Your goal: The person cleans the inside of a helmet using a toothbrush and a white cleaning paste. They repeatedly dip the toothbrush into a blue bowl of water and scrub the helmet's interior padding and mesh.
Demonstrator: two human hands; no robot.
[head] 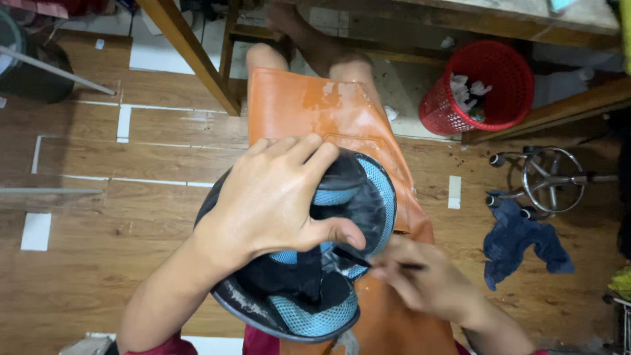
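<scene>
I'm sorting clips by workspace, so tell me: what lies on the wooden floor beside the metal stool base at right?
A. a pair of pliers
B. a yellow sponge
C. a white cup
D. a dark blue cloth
D: a crumpled dark blue cloth lies on the wooden floor against the metal stool base, below the red basket.
</scene>
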